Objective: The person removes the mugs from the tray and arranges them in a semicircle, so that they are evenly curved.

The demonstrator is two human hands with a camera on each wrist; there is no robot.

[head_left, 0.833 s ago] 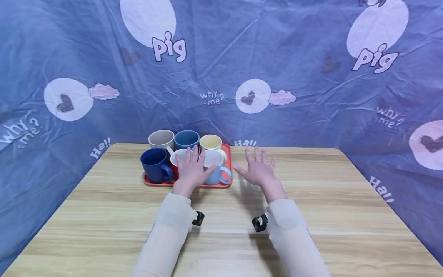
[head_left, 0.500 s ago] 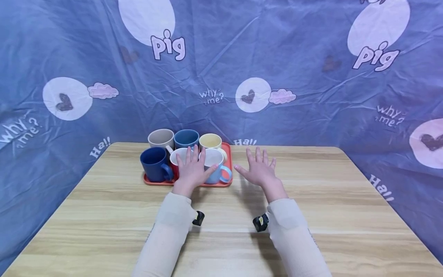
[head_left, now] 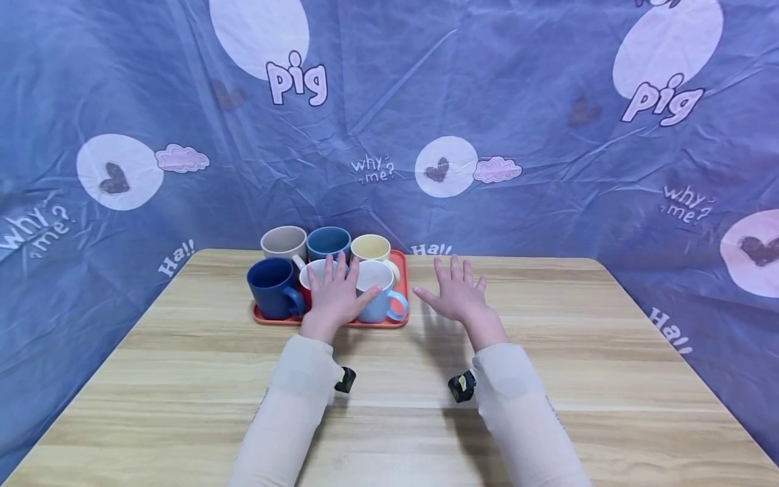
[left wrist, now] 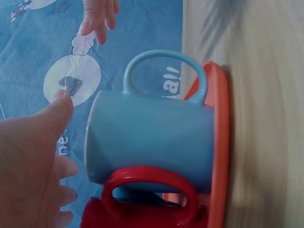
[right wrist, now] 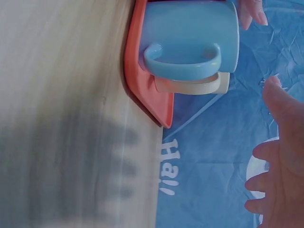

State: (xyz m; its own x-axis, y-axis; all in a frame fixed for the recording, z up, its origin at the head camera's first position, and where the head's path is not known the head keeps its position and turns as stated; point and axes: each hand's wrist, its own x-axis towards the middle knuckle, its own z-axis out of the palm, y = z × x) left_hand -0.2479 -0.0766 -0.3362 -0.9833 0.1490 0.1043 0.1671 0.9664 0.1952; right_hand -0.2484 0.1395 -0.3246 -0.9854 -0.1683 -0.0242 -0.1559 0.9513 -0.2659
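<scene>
Left hand (head_left: 331, 299), right hand (head_left: 460, 298): both spread, empty! Poised, seemingly; gripping that glossy light-blue cylindrical mug (left wrist: 149, 135) needs curled fingers.

Free room right of the tray (head_left: 399, 262), a barrier of mugs (head_left: 269, 295) atop.

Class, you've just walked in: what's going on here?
A person's left hand, fingers spread, is near the red mug and light blue mug at the front of an orange tray. The right hand, also spread, is over the table beside the tray. Neither grips anything. A navy mug stands front left, with a gray mug, blue mug and yellow mug behind.
</scene>
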